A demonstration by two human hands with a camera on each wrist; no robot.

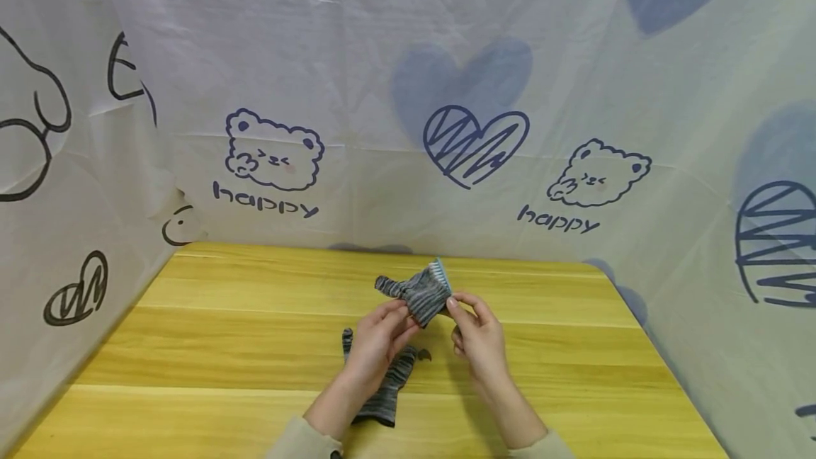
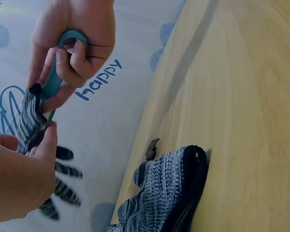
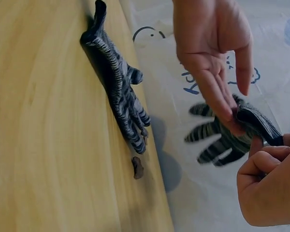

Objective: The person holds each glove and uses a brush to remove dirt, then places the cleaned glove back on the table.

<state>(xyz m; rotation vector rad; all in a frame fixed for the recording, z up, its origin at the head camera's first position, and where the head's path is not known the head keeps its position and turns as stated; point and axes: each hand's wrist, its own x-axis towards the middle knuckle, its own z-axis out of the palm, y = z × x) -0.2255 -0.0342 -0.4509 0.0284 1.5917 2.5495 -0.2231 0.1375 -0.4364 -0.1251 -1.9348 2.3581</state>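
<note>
My left hand (image 1: pixel 380 338) pinches a grey-and-black striped knit glove (image 1: pixel 422 297), raised over the table with its fingers dangling. My right hand (image 1: pixel 479 340) is at the cuff and grips a teal brush (image 2: pixel 52 83), whose looped handle end lies against the palm. White bristles of the brush (image 1: pixel 439 273) show along the glove's edge in the head view. The brush is hidden in the right wrist view. A second striped glove (image 1: pixel 385 402) lies on the table under my left forearm, partly covered by it.
A small dark brown piece (image 3: pixel 137 167) lies by the second glove's fingertips. The wood-grain table (image 1: pixel 574 374) ends at a back edge against a white printed sheet (image 1: pixel 376 147). More sheet hangs at both sides.
</note>
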